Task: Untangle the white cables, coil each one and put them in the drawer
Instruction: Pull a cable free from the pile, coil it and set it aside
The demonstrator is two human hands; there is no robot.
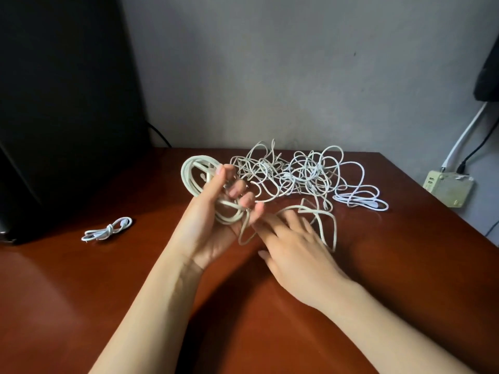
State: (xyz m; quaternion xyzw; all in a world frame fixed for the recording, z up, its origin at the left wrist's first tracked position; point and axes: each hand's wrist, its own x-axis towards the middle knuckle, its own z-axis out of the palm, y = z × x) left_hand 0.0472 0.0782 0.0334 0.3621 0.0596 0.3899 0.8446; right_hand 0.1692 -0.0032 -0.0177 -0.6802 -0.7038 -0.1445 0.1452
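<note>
One thick off-white cable coil (pixel 195 170) gripped in curled left hand (pixel 216 211), centre of red-brown wooden table (pixel 405 265), right hand (pixel 293 240) flat, fingers straight, over its loose tail, one small tied white bundle (pixel 107 231) near left, one tangled heap of thin white cables (pixel 297 171) far, strand count unreadable

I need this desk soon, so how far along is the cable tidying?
Done: one small bundled cable lies coiled at the left of the table. In hand: the left hand grips a partly wound thick cable coil, and the right hand lies open beside its loose tail. Left: the tangled pile behind the hands is unsorted, and no drawer is in view, so nothing shows as stowed.
</note>
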